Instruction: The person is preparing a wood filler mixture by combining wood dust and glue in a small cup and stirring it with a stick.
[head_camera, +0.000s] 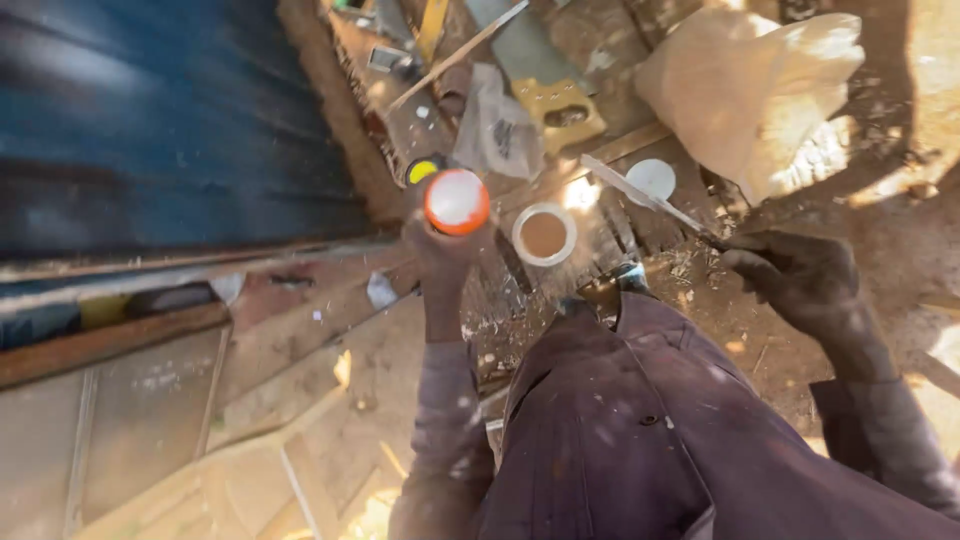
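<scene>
My left hand (440, 255) is raised and grips a small round container with an orange rim and pale top (457, 201). My right hand (795, 275) holds one end of a thin pale stick (640, 192) that slants up to the left. An open white tub of brown paste (544, 234) sits on the ground between the hands, and its white lid (651, 178) lies just behind the stick. I wear a dark purple work coat (640, 430).
A blue corrugated metal sheet (160, 120) fills the upper left. Wooden boards (250, 420) lie at the lower left. A hand saw with a yellow handle (556, 105), a grey plastic bag (495, 125), a tan sack (750, 85) and a yellow tape measure (424, 170) lie ahead.
</scene>
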